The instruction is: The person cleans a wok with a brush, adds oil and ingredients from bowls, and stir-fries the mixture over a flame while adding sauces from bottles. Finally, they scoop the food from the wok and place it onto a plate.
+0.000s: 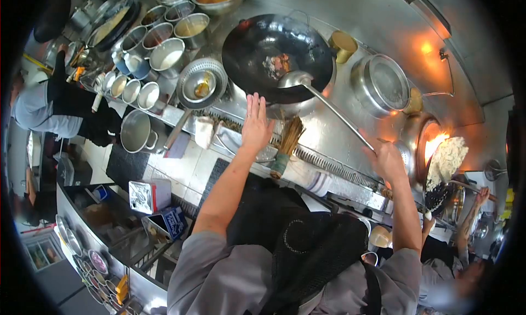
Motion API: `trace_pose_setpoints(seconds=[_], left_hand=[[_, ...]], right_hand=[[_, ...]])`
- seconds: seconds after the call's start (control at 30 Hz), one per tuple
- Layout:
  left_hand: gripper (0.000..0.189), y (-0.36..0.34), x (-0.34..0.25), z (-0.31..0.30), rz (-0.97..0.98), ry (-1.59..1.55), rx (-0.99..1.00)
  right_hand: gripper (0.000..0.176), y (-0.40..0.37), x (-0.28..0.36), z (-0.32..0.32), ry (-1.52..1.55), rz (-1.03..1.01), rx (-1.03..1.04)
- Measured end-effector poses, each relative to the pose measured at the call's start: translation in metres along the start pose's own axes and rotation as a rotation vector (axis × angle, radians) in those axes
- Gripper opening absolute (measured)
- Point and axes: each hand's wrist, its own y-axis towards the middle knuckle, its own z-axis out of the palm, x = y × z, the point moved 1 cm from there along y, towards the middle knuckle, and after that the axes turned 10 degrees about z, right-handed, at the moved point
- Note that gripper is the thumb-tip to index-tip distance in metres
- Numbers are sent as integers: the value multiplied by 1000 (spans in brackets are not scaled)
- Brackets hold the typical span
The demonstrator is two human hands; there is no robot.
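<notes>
A large black wok [252, 46] sits on the stove, with a small heap of chopped food [278, 66] in its bottom. My right hand [388, 160] is closed round the long handle of a metal ladle [342, 118]; the ladle's bowl rests inside the wok near its right side. Flat and palm down, my left hand [257, 127] is held at the wok's near edge with its fingers stretched out and nothing in it. Whether it touches the rim I cannot tell. A bamboo brush [289, 142] lies just right of it.
A strainer over a bowl [201, 84] and several metal containers [167, 53] stand left of the wok. A lidded pot [383, 85] is to the right. Beyond it, a co-worker's hand [482, 197] is near a wok of rice [446, 161] over flames. Another person [49, 109] stands far left.
</notes>
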Motion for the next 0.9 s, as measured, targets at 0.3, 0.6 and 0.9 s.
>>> trace_pose_setpoints(seconds=[0.3, 0.6, 0.9], left_hand=[[66, -65, -18, -42, -198, -175, -124], [57, -241, 6, -96, -700, -129, -138], [57, -259, 6, -95, -775, -152, -185]], right_hand=[[48, 92, 62, 87, 663, 177, 49], [54, 101, 75, 101, 1140, 243, 304], [59, 102, 104, 111, 1441, 250, 478]])
